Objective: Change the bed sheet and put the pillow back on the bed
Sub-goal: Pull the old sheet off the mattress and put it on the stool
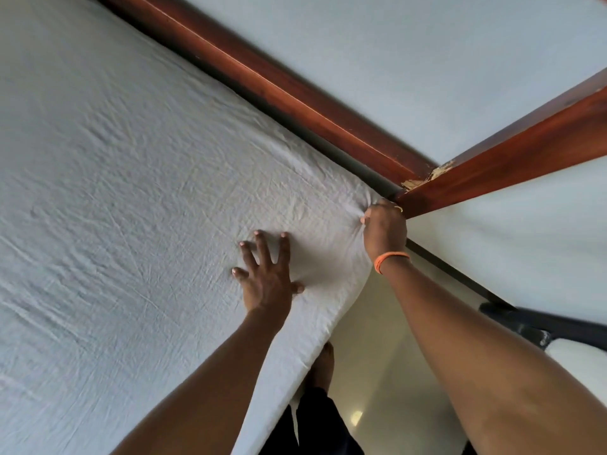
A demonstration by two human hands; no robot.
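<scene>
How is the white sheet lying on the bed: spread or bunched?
Spread. The sheet covers the mattress, lightly wrinkled, gathered only at the corner under the right hand; left hand presses it flat.

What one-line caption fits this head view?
Left hand presses flat on the white sheet while right hand tucks its corner beside the wooden frame.

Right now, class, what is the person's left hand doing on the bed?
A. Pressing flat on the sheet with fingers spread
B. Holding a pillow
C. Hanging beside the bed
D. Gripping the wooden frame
A: the left hand lies palm down with fingers spread on the white sheet, near the mattress corner.
</scene>
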